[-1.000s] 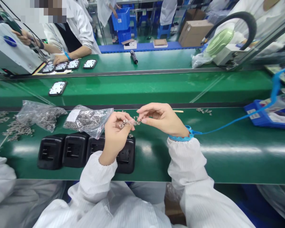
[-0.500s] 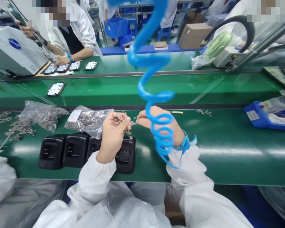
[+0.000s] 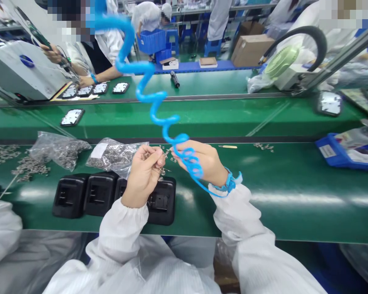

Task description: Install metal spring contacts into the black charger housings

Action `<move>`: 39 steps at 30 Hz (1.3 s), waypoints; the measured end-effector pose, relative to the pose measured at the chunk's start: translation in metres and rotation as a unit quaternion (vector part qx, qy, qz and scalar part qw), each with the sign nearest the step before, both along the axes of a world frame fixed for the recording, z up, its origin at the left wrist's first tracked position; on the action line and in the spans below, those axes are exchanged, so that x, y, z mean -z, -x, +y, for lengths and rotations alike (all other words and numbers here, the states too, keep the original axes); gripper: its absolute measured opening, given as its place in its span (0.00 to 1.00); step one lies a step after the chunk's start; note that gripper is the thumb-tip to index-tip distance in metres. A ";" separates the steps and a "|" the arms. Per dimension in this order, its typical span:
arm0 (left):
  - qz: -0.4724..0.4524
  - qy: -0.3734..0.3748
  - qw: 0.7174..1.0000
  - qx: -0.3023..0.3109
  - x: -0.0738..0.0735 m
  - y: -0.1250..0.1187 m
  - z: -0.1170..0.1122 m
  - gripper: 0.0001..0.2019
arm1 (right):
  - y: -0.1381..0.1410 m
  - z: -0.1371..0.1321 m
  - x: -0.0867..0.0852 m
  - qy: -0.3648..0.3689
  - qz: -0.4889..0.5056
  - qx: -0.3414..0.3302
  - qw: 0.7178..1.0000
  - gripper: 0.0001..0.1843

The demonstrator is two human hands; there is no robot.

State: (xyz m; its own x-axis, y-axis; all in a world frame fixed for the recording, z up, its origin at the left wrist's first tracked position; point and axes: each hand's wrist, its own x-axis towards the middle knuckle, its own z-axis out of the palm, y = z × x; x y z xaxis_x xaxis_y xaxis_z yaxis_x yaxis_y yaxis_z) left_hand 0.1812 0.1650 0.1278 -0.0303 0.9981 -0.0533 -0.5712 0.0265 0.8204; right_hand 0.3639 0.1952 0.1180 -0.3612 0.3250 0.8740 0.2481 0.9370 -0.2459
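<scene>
My left hand (image 3: 144,171) is closed around a small bunch of shiny metal spring contacts (image 3: 162,173), some poking out below its fingers. Close to its right, my right hand (image 3: 202,161) has thumb and fingers pinched together; what they hold, if anything, is too small to make out. A few more small metal contacts (image 3: 173,159) show between the hands. A blue wrist strap (image 3: 230,182) circles my right wrist, and its blue coiled cord (image 3: 159,98) passes in front of that hand. Under my left wrist sits a black charger base (image 3: 167,204), partly hidden.
More black charger bases (image 3: 68,196) stand in a row to the left. Behind them lie plastic bags of metal parts (image 3: 108,157) and a loose pile (image 3: 30,168). A blue tray (image 3: 329,151) is at right. A co-worker's arm (image 3: 108,73) reaches over the far bench.
My right hand has shifted slightly left, toward my left hand. The coiled cord has swung left. A white-faced device now shows on the green strip at far right.
</scene>
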 end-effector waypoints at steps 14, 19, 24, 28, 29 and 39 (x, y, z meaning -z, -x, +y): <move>0.043 -0.024 0.996 0.071 -0.007 -0.006 -0.004 0.21 | -0.010 0.006 -0.004 0.469 0.103 -0.222 0.849 0.13; 0.060 -0.016 0.994 0.093 -0.008 -0.006 -0.004 0.21 | -0.013 0.004 -0.009 0.326 0.003 -0.178 0.928 0.06; 0.066 -0.002 0.995 0.070 -0.003 -0.003 -0.004 0.20 | -0.015 -0.005 -0.017 0.039 -0.138 0.005 0.990 0.15; 0.045 0.020 0.998 0.049 0.001 0.001 -0.001 0.22 | -0.009 -0.013 -0.021 -0.107 -0.201 0.086 0.970 0.14; 0.032 0.029 0.998 0.047 0.001 0.002 0.000 0.22 | -0.007 -0.013 -0.021 -0.130 -0.205 0.088 0.966 0.14; -0.046 0.066 0.997 0.015 0.001 0.006 0.002 0.24 | 0.003 0.000 -0.001 -0.194 -0.166 0.066 0.965 0.12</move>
